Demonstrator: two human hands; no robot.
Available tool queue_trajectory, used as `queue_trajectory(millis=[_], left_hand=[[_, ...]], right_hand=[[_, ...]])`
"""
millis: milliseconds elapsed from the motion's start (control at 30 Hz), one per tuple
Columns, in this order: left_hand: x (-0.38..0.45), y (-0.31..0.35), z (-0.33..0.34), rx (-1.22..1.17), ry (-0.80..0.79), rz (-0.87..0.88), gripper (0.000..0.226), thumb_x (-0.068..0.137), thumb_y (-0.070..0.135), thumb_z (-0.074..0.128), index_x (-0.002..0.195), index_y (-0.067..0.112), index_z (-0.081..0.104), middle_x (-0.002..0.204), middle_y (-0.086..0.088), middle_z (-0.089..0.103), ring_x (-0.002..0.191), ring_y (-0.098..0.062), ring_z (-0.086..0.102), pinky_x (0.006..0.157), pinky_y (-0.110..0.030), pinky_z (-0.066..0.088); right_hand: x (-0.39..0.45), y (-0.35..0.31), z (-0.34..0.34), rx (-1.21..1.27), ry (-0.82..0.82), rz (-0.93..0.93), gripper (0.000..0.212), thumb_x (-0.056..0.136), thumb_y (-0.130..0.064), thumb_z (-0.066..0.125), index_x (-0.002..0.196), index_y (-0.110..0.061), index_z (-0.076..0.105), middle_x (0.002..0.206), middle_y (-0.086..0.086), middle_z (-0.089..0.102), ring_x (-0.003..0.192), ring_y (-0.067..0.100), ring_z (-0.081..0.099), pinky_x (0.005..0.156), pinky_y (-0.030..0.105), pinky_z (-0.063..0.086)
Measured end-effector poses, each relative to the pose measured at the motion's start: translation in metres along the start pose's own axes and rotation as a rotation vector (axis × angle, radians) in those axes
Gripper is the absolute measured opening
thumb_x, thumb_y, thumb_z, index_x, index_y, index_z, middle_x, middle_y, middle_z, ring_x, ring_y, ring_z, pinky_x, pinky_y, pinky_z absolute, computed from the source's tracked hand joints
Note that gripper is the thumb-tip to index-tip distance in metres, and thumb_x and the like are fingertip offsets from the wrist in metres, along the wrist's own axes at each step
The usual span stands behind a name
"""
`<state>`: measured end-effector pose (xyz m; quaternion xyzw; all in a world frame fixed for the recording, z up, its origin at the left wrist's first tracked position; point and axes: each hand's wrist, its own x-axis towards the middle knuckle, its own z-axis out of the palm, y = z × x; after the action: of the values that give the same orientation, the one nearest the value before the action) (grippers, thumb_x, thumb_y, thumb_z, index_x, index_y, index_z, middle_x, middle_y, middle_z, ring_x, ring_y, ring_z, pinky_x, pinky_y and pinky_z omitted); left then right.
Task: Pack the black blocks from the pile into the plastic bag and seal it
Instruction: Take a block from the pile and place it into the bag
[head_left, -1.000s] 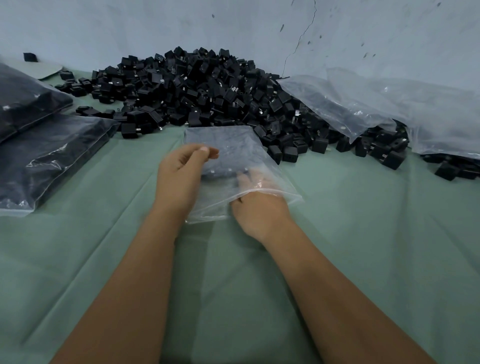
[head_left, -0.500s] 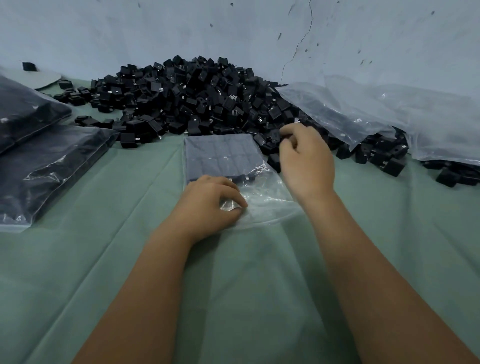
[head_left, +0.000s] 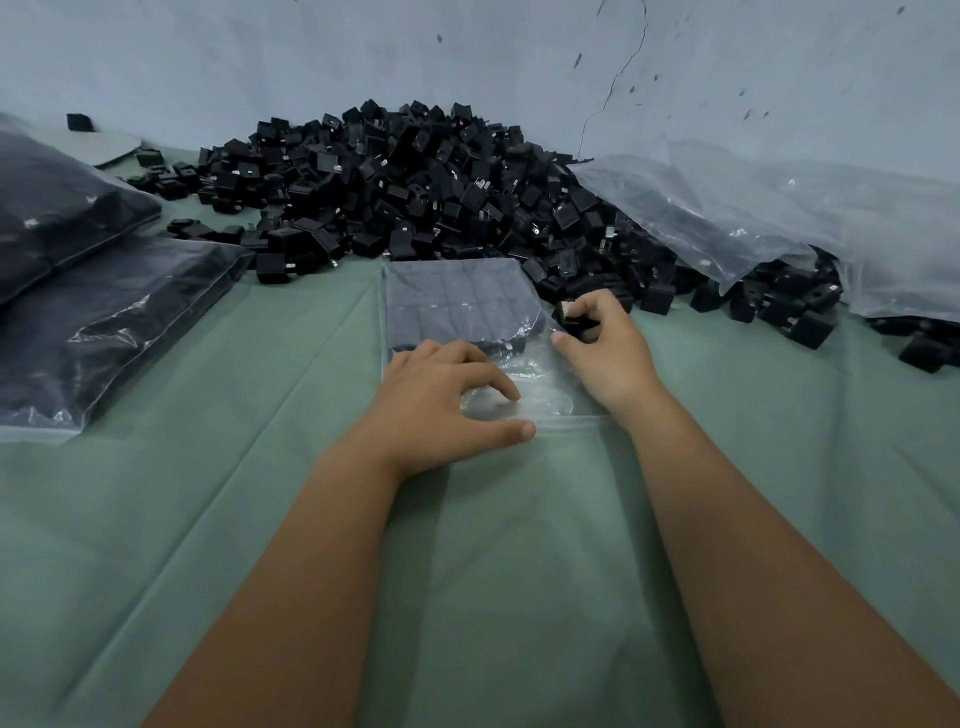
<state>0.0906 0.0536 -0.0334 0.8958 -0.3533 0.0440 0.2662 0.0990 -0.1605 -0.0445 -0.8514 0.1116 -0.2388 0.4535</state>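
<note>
Plastic bag (head_left: 467, 306) runs lengthwise away from you, mouth nearest; your left hand (head_left: 447, 400) lies spread on it, your right hand (head_left: 608, 348) pinches a black block (head_left: 574, 318) just beside.

Green cloth (head_left: 519, 597) covers the work surface. Two filled, dark bags (head_left: 98, 322) lie stacked at left, the upper (head_left: 57, 208) overlapping the lower. Empty clear bags (head_left: 779, 208) lean against the cracked grey wall (head_left: 467, 52) at right.
</note>
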Motion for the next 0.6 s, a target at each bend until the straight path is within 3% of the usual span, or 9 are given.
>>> queue_trajectory(millis=[67,167,233,333,500,600], left_hand=[[0.0,-0.001,0.001,-0.008,-0.005,0.002,0.046,0.057,0.089,0.045,0.091,0.06,0.056,0.111,0.028,0.046,0.108,-0.001,0.036,0.096,-0.025,0.018],[0.0,-0.002,0.001,-0.008,-0.013,0.005,0.05,0.054,0.09,0.045,0.094,0.061,0.055,0.113,0.027,0.045,0.11,-0.001,0.036,0.096,-0.025,0.017],[0.0,-0.002,0.002,0.01,-0.023,0.009,0.05,0.056,0.087,0.044,0.097,0.061,0.055,0.115,0.026,0.045,0.111,-0.002,0.035,0.096,-0.025,0.017],[-0.001,0.0,0.001,0.017,-0.024,0.005,0.051,0.058,0.085,0.04,0.099,0.059,0.057,0.117,0.025,0.046,0.112,-0.001,0.035,0.097,-0.025,0.017],[-0.003,0.003,0.0,-0.028,0.001,-0.011,0.051,0.065,0.08,0.038,0.099,0.053,0.065,0.115,0.023,0.052,0.113,-0.004,0.04,0.104,-0.03,0.024],[-0.001,0.001,0.0,-0.083,0.038,-0.034,0.027,0.085,0.064,0.05,0.095,0.047,0.069,0.114,0.021,0.056,0.112,-0.008,0.043,0.108,-0.037,0.026]], right_hand=[[0.0,0.002,-0.002,0.046,0.069,0.012,0.029,0.084,-0.013,0.071,0.104,-0.024,0.053,0.093,-0.012,0.053,0.079,0.007,0.052,0.071,0.022,0.047],[-0.002,0.003,-0.007,0.108,0.107,0.054,0.047,0.085,-0.009,0.07,0.127,-0.023,0.054,0.097,-0.01,0.053,0.081,0.001,0.052,0.071,0.008,0.042],[-0.002,0.002,-0.008,0.017,0.068,0.058,0.053,0.086,-0.012,0.07,0.135,-0.02,0.052,0.108,-0.001,0.054,0.093,0.009,0.054,0.084,0.016,0.045],[-0.003,0.0,-0.006,-0.11,0.055,0.042,0.042,0.083,-0.018,0.073,0.122,-0.023,0.059,0.113,0.001,0.046,0.108,0.02,0.051,0.098,0.03,0.044],[-0.014,-0.001,-0.013,0.172,0.28,0.125,0.028,0.079,-0.016,0.075,0.089,-0.023,0.05,0.085,-0.007,0.056,0.074,0.007,0.054,0.058,0.004,0.04],[-0.032,-0.007,-0.021,0.257,0.435,0.147,0.027,0.078,-0.022,0.076,0.087,-0.031,0.053,0.087,-0.01,0.06,0.074,0.002,0.056,0.058,0.003,0.04]])
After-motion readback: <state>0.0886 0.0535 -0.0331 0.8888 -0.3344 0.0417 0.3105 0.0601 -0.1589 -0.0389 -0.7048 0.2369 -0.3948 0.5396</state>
